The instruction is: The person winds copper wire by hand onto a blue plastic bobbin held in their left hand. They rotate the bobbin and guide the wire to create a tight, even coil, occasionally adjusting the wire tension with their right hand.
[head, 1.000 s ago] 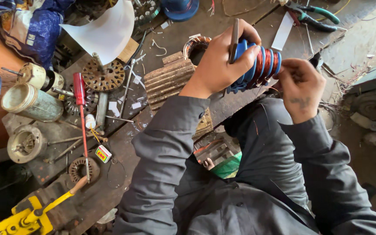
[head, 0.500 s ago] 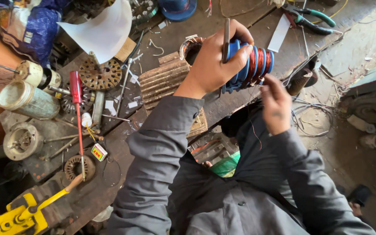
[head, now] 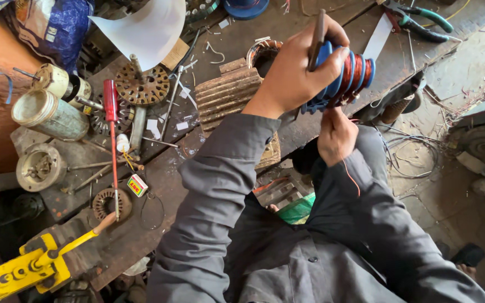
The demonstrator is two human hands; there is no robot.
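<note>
My left hand (head: 298,70) grips a blue plastic winding former (head: 343,76) wound with several bands of copper wire, held above the workbench edge. A thin dark flat tool (head: 316,39) is pinched against the former by the same hand. My right hand (head: 337,134) sits just below the former with its fingers closed, and a thin strand of copper wire (head: 352,174) trails from it down my sleeve. Both arms wear grey sleeves.
A cluttered wooden bench (head: 287,25) carries a red-handled screwdriver (head: 110,112), a ribbed stator block (head: 225,92), a slotted rotor disc (head: 141,84), metal housings (head: 49,115), green-handled pliers (head: 422,22) and white paper (head: 147,28). A yellow tool (head: 23,269) lies low left. Wire scraps litter the ground at right.
My right hand dropped from beside the former to just below it, drawing in toward my body. The left hand kept holding the former in about the same place.
</note>
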